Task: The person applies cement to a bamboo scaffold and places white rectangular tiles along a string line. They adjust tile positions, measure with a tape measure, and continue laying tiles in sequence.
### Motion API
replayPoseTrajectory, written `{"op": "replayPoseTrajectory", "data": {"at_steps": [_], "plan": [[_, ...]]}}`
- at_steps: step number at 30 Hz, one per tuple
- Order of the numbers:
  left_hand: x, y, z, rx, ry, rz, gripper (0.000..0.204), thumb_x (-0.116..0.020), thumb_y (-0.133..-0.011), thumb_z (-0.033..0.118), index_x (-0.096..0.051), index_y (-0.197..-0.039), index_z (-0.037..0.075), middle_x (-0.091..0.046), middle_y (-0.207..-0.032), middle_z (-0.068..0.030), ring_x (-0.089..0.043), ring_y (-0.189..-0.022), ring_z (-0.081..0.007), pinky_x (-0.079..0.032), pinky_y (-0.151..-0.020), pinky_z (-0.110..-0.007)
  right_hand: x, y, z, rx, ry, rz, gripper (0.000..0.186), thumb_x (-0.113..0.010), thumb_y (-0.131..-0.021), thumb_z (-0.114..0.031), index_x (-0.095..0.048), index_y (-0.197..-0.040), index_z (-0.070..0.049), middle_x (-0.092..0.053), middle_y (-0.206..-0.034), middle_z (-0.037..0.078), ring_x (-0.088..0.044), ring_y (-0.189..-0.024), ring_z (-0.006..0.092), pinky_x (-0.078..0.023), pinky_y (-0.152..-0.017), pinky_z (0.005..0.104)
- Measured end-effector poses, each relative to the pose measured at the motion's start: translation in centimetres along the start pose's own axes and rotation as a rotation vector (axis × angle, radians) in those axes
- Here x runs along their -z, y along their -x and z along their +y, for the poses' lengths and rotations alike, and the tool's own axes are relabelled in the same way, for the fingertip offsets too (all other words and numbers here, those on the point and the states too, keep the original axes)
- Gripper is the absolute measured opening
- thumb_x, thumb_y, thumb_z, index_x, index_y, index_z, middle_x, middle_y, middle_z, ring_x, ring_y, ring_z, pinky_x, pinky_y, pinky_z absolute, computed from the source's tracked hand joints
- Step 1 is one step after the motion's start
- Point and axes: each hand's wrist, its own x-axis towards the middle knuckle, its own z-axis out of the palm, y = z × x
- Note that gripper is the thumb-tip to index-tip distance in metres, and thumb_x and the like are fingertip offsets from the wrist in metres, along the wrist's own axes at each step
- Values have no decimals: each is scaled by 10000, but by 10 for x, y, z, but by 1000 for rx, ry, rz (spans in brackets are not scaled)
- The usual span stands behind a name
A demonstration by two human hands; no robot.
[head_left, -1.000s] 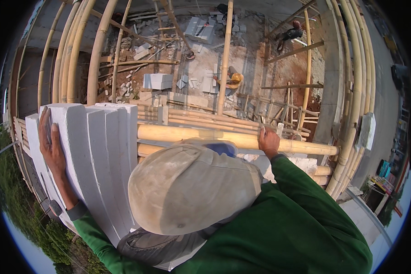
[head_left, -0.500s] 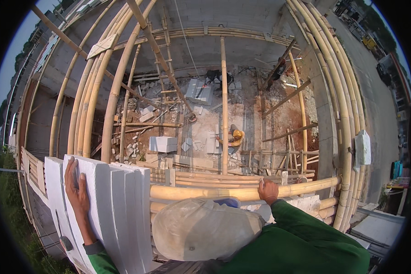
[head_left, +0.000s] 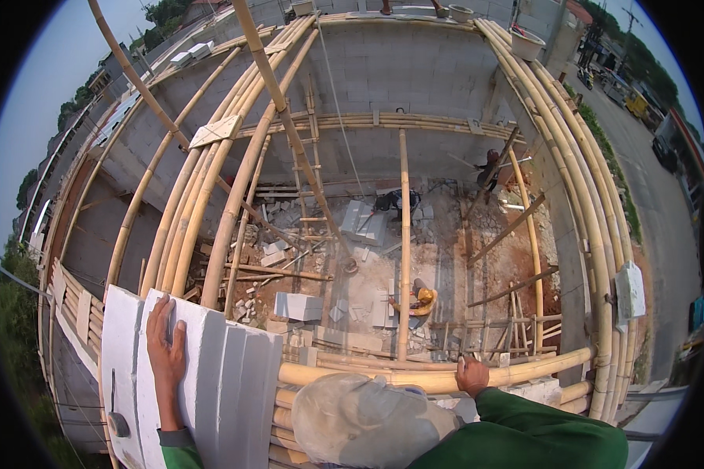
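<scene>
My left hand (head_left: 167, 344) lies with stretched fingers against the upper face of a white building block (head_left: 199, 367), one of several standing side by side in a row at the lower left. My right hand (head_left: 472, 376) is closed over a thick bamboo pole (head_left: 540, 367), which runs across in front of me. How far its fingers reach round the pole is hidden. A small grey thing with a thin dark stem (head_left: 118, 424) rests against the leftmost block. Between my green sleeves, a beige cap (head_left: 368, 426) covers part of the bamboo.
Bamboo poles (head_left: 594, 219) frame a deep drop to a rubble floor. Far below, a person in yellow (head_left: 418, 301) crouches near a white block pile (head_left: 298, 306). Two other people are farther back. A slanting pole (head_left: 289, 125) crosses the view. A road (head_left: 665, 234) lies right.
My view has tilted up, bringing the far wall top and buckets into sight, so everything sits lower and farther right. Both hands stay on the block and the bamboo pole.
</scene>
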Motion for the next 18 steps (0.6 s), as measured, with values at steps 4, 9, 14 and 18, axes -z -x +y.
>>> {"op": "replayPoseTrajectory", "data": {"at_steps": [4, 9, 14, 18], "plan": [[0, 2, 3, 14, -8, -2, 439, -616, -1036, 196, -612, -1446, 39, -569, -1524, -177, -486, -1456, -366, -338, -1241, -456, 3, 2, -1, 18, -3, -6, 335, -559, -990, -324, -720, -878, -52, -729, -897, 218, -704, -825, 446, -545, -765, 555], [1, 2, 1, 14, -2, -4, 462, -607, -1042, 206, -589, -1468, 30, -543, -1544, -192, -465, -1470, -381, -333, -1244, -467, 0, 0, 2, 21, 7, -4, 367, -553, -997, -339, -736, -869, -48, -733, -895, 226, -708, -817, 446, -549, -768, 560], [-5, 4, -14, -27, -142, 24, 600, -538, -1087, 291, -412, -1598, 5, -372, -1671, -203, -320, -1559, -387, -241, -1286, -482, -8, -3, 9, 4, 34, -42, 411, -542, -1018, -355, -736, -842, -39, -735, -883, 239, -712, -799, 460, -552, -738, 570], [-8, 8, -27, 117, -283, -138, 696, -363, -1133, 461, -271, -1668, 25, -244, -1736, -195, -189, -1610, -376, -94, -1315, -494, -9, 0, 10, 39, -12, 25, 359, -553, -1010, -324, -726, -875, -40, -728, -887, 234, -706, -801, 455, -550, -733, 560]]}}
